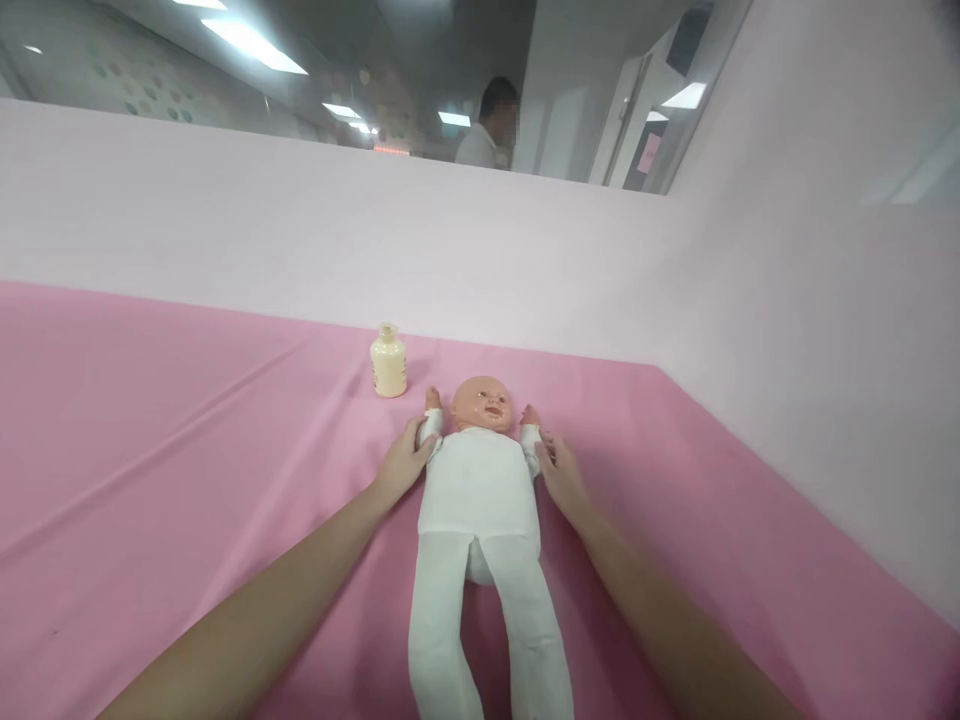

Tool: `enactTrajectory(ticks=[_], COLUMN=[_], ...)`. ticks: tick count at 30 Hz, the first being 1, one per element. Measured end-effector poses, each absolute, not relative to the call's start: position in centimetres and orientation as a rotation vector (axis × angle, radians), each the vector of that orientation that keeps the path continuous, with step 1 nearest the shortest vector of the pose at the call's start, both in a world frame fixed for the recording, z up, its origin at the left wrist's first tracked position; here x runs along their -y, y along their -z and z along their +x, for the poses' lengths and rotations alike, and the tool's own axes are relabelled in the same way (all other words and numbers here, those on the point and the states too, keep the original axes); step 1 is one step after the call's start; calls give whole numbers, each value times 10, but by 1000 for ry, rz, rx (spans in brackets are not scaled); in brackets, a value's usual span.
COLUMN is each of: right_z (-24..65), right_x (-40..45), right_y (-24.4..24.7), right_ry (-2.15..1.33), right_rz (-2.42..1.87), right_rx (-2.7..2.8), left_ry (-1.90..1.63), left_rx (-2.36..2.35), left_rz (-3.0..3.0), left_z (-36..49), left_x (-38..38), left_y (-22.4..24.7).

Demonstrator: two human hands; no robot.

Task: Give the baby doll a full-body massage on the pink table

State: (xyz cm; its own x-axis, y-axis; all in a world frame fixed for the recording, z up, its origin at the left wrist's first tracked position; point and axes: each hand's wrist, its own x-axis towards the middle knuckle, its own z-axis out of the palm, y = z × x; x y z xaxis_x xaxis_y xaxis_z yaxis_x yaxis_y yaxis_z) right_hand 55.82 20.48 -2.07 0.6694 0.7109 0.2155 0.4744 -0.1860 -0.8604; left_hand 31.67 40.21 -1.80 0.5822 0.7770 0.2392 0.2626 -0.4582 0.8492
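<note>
A baby doll (pixel 480 480) with a white cloth body lies on its back, its head away from me and its arms bent up beside the head. My left hand (pixel 405 460) is closed around the doll's arm on the left side, at the white sleeve. On the other side, my right hand (pixel 561 472) grips the opposite arm in the same way. Parts of my fingers are hidden behind the sleeves. Beyond my left hand stands a pale yellow bottle (pixel 388 365), upright, with small dark print on its sides.
A pink sheet (pixel 225 420) with a few creases covers the surface under the doll. White walls (pixel 300 230) rise behind it and on the right. Above the back wall, a window (pixel 337 90) shows ceiling lights and a person (pixel 480 135) in a white top.
</note>
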Motion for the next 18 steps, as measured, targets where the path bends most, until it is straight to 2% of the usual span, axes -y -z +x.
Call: enactTrajectory(ticks=[7, 18], right_z=[553, 561], right_x=[-204, -203], right_y=[13, 16], right_ry=[-355, -634], right_rz=[-1903, -1505], right_rx=[1065, 893], left_ry=[-784, -844], left_rx=[-803, -634], left_rz=[2192, 1823], left_z=[316, 319], left_x=[-404, -399], left_y=[15, 14])
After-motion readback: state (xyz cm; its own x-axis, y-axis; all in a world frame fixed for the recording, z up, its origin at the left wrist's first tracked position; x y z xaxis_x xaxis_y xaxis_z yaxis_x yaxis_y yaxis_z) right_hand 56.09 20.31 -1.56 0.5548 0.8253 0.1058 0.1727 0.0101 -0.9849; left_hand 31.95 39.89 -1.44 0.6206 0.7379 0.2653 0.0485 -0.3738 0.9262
